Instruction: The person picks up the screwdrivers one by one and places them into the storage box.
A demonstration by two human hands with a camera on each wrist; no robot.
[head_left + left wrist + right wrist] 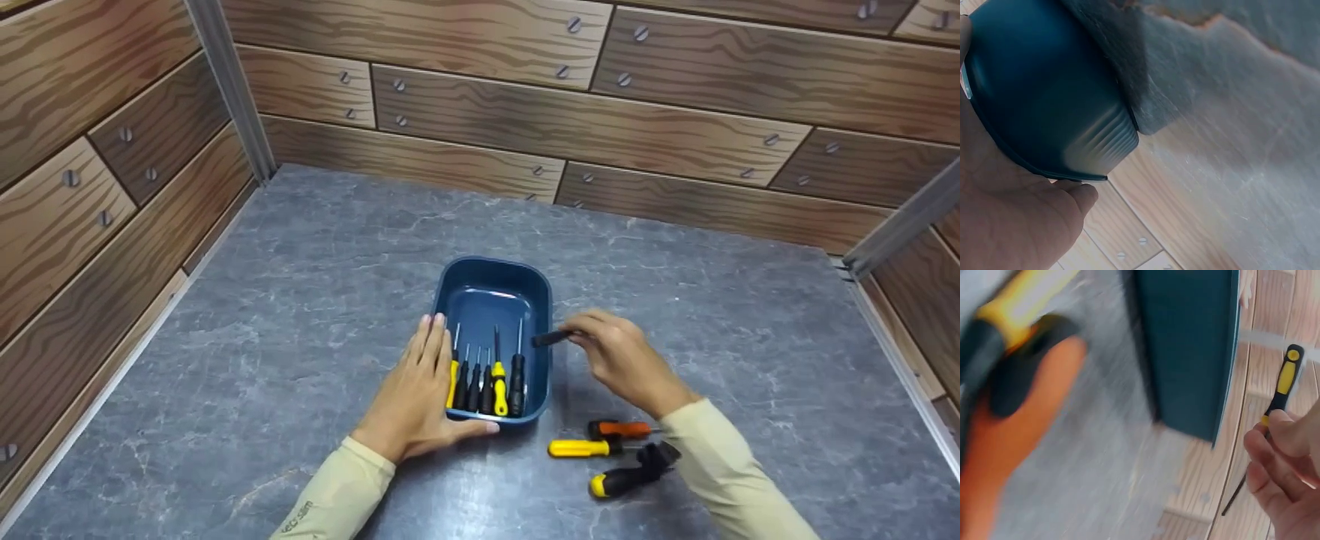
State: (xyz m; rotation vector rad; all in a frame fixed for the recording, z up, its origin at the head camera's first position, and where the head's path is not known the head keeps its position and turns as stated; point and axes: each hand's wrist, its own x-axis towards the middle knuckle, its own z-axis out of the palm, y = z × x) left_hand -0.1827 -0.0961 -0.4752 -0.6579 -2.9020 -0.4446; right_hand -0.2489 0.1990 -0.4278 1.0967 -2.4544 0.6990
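Observation:
A dark blue rectangular bin [491, 266] lies on the grey table with several slim screwdrivers side by side in its near half, handles toward me. My left hand [416, 386] rests at its near left corner, fingers straight along the left wall and thumb stretched along the near rim. The right hand [626, 360] pinches a black and yellow screwdriver [1285, 377] between thumb and fingertips near the base of its shaft. That screwdriver's handle points left, over the bin's right rim in the head view. Inside, one screwdriver [500, 386] has a yellow and black handle.
Right of the bin, below my right forearm, lie an orange and black screwdriver [622, 429], a yellow-handled screwdriver [581, 448] and a thick black-handled tool with a yellow end [622, 482]. The sleeve partly covers them. Wood-patterned walls [465, 97] enclose the table at the back and sides.

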